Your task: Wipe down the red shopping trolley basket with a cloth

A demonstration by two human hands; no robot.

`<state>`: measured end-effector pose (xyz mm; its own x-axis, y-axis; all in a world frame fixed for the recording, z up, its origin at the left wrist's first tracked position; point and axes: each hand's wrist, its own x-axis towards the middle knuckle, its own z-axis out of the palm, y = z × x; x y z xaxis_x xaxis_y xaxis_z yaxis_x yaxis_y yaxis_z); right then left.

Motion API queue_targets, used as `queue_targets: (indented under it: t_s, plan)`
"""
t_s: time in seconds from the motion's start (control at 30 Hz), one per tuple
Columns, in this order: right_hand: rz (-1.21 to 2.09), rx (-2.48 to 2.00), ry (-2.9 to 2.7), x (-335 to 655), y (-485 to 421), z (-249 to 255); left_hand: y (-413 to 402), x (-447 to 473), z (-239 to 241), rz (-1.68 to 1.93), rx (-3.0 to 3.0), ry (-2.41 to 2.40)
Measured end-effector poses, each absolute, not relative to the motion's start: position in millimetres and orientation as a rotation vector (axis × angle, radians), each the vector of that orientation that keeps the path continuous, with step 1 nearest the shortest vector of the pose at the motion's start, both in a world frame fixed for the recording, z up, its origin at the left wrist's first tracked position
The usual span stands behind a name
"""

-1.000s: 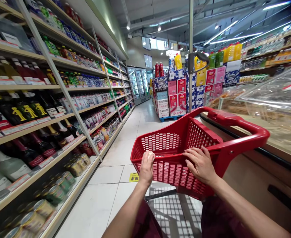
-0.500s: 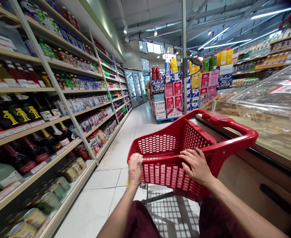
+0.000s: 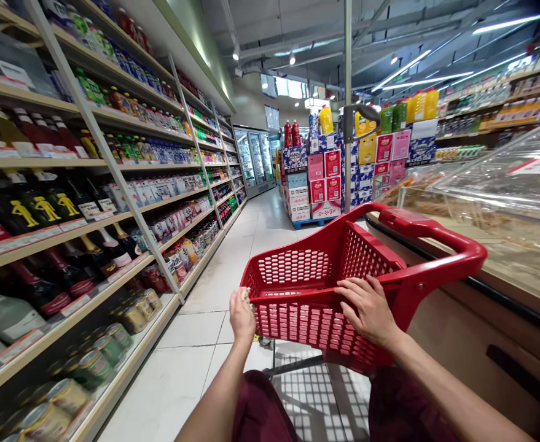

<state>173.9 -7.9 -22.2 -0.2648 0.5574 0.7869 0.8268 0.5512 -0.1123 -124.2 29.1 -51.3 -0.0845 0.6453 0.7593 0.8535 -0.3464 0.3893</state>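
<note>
A red plastic basket trolley [image 3: 316, 270] stands in the aisle in front of me, tilted, its thick handle [image 3: 435, 236] to the right. My left hand [image 3: 242, 314] is closed at the basket's near left corner, pressing a small pale cloth against the rim. My right hand [image 3: 366, 307] lies flat with fingers stretched out on the basket's near wall. The inside of the basket shows nothing in it.
Long shelves [image 3: 67, 221] of bottles, cartons and cans line the left. A glass-topped food counter [image 3: 504, 202] runs along the right. Stacked boxes with juice bottles [image 3: 329, 178] stand ahead, fridges [image 3: 255, 159] at the aisle's end. White tiled floor [image 3: 196, 362] lies between.
My left hand has slid left along the near rim, from the near wall to the basket's left corner. The right hand stays flat on the near wall.
</note>
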Motion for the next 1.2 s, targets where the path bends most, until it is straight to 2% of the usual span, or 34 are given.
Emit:
queue_targets:
  t_s: [0.27,0.4,0.57,0.7,0.9,1.0,1.1,1.2]
  plan:
    - [-0.314,-1.232,-1.898,132.2,3.4,-9.9,27.1,-26.1,-50.9,-1.157,-2.492,-1.482]
    - [-0.110,-1.323,-2.167,73.8,11.6,-1.8,24.1,-46.1,-42.8,-0.878,-2.510,-1.751]
    - [-0.128,-1.355,-2.370,37.8,21.7,-1.1,18.5,-92.0,-37.7,-0.603,-2.447,-1.888]
    - [-0.300,-1.233,-2.433,84.9,20.6,-1.6,13.4,-98.6,-30.6,-0.537,-2.455,-1.877]
    - [-0.603,-1.396,-2.050,199.8,4.1,11.9,2.8,-85.3,-26.3,-0.525,-2.390,-1.905]
    - [-0.592,-1.437,-1.977,180.9,3.8,11.1,-1.5,-65.2,-30.2,-0.544,-2.372,-1.840]
    - [-0.495,-1.349,-2.134,141.6,11.5,6.4,-2.0,-50.4,-35.8,-0.588,-2.370,-1.734]
    - [-0.545,-1.335,-2.154,164.0,16.8,9.9,1.1,-49.2,-38.3,-0.608,-2.374,-1.691]
